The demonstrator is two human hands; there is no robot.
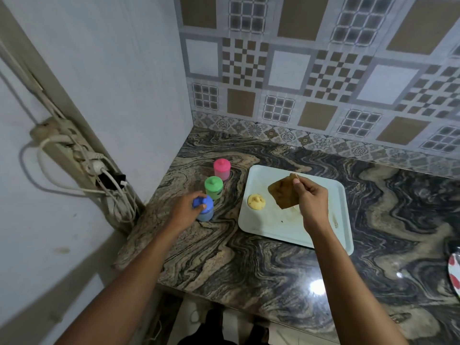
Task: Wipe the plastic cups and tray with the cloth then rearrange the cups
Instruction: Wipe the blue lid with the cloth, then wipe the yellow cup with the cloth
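A pale tray (261, 227) lies on the marble counter. A yellow lidded cup (256, 201) stands on its left part. My right hand (311, 197) hovers over the tray, shut on a brown cloth (282, 192) that hangs down. Left of the tray, three lidded cups stand in a line on the counter: pink (221, 169) farthest, green (213, 187) in the middle, blue (205, 209) nearest. My left hand (185, 209) grips the blue cup from the left side, fingers around its lid.
A tiled wall runs behind the counter (249, 265), and a plain wall closes it on the left. A power strip (64, 145) with tangled cables hangs on that wall. A red-and-white plate edge (454, 275) shows at the far right.
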